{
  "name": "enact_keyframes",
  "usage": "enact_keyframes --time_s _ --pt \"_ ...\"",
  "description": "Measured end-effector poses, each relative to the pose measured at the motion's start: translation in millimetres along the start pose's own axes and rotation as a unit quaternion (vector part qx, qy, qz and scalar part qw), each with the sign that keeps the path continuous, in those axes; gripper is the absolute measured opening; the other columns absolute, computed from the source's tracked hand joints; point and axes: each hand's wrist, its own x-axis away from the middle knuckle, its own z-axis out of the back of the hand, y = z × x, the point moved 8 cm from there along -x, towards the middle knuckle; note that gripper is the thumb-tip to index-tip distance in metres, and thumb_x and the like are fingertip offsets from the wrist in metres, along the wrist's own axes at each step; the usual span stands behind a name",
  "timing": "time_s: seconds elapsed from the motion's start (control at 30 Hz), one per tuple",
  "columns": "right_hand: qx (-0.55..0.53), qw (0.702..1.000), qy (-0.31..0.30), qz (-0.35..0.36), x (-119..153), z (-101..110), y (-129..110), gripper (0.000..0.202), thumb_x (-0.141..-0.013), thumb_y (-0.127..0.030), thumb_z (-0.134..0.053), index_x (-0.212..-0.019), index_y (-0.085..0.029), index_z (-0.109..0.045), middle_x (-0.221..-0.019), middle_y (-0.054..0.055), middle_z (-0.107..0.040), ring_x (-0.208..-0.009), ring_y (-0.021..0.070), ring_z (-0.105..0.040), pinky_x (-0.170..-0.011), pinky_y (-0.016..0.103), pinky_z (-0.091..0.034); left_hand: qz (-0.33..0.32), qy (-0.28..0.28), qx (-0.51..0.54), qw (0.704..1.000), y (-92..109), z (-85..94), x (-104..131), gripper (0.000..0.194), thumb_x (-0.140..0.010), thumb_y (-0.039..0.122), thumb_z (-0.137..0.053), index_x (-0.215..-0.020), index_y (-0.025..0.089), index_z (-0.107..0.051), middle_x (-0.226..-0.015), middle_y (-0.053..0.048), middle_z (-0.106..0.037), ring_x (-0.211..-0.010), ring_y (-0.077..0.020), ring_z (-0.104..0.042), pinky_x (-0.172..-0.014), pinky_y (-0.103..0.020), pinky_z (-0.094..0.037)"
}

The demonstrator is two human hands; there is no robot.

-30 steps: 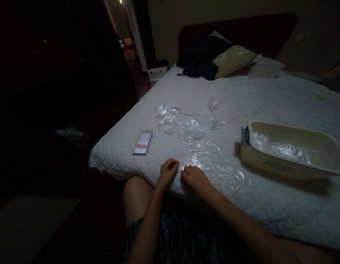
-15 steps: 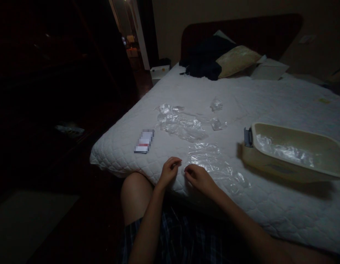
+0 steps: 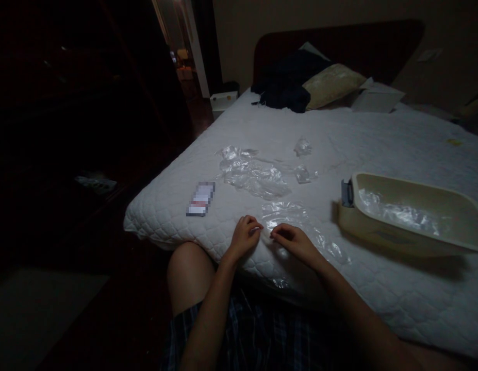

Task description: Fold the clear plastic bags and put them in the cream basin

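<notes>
Over the near edge of the bed, my left hand (image 3: pixel 246 236) is closed in a pinch, thumb and fingertips together. A short way to its right, my right hand (image 3: pixel 295 242) pinches too, its thumb against the fingers. Between the fingertips a whitish, see-through edge shows, apparently part of the clear plastic bag (image 3: pixel 318 232) that lies spread out beside and behind my right hand. Some shiny plastic also hangs below my hands at the mattress edge. Farther back lies a crumpled heap of clear plastic (image 3: pixel 258 175), with two smaller crumpled pieces (image 3: pixel 302 147) close by.
A phone (image 3: pixel 200 199) with a blurred screen lies left of my hands. On the right stands a beige plastic bin (image 3: pixel 393 239) with a grey latch and clear plastic inside. Dark cloth (image 3: pixel 285 87) and a pillow (image 3: pixel 333 85) are heaped near the headboard (image 3: pixel 339 41).
Both hands have shifted slightly right, onto the near edge of the plastic. A whitish bit now shows between their fingertips, and shiny plastic appears below them.
</notes>
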Motion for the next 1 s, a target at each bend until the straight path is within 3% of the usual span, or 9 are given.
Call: enact_keyframes --time_s 0.2,0.53,0.73,0.87,1.0 --pt "0.027 0.998 0.042 -0.027 -5.7 18.6 14.3 0.021 -0.071 -0.037 -0.055 -0.075 -0.017 -0.059 -0.068 0.002 -0.061 -0.064 0.0153 -0.057 -0.061 0.027 -0.044 0.012 -0.005 -0.021 1.000 -0.3 0.0 -2.3 0.008 -0.075 0.018 -0.053 -0.077 0.020 -0.061 -0.086 -0.002 -0.054 -0.087 -0.0158 -0.048 -0.080 -0.029 -0.040" --pt "0.187 0.976 0.110 -0.009 -11.8 33.5 24.0 0.020 -0.076 -0.029 -0.046 -0.080 -0.016 -0.060 -0.070 0.003 -0.063 -0.063 0.0149 -0.057 -0.060 0.025 -0.043 0.051 0.042 -0.088 0.994 0.4 -2.6 -6.1 0.009 -0.077 0.027 -0.053 -0.073 0.019 -0.055 -0.075 0.000 -0.055 -0.077 -0.0144 -0.048 -0.072 -0.027 -0.039" --pt "0.337 0.930 0.144 0.019 -7.4 32.4 18.4 0.020 -0.079 -0.027 -0.044 -0.092 -0.017 -0.056 -0.079 0.004 -0.060 -0.068 0.0150 -0.055 -0.060 0.024 -0.039 0.069 0.062 -0.120 0.989 -1.1 -2.6 -5.0 0.015 -0.075 0.033 -0.057 -0.075 0.019 -0.053 -0.073 0.000 -0.054 -0.074 -0.0147 -0.047 -0.069 -0.027 -0.038" --pt "0.417 0.900 0.119 0.047 -7.0 25.1 11.5 0.016 -0.081 -0.023 -0.041 -0.088 -0.019 -0.055 -0.084 0.004 -0.057 -0.071 0.0147 -0.053 -0.061 0.024 -0.036 0.058 0.052 -0.150 0.986 2.3 -4.6 -4.0 0.016 -0.076 0.033 -0.055 -0.070 0.019 -0.052 -0.072 0.000 -0.052 -0.075 -0.0153 -0.046 -0.069 -0.028 -0.037" --pt "0.437 0.894 0.091 0.042 -11.8 23.1 14.1 0.018 -0.082 -0.023 -0.040 -0.082 -0.020 -0.058 -0.082 0.005 -0.057 -0.072 0.0149 -0.053 -0.063 0.024 -0.035 0.040 0.057 -0.165 0.984 6.1 -6.1 -3.2 0.018 -0.081 0.030 -0.049 -0.068 0.018 -0.053 -0.075 -0.003 -0.052 -0.078 -0.0162 -0.046 -0.073 -0.030 -0.037"
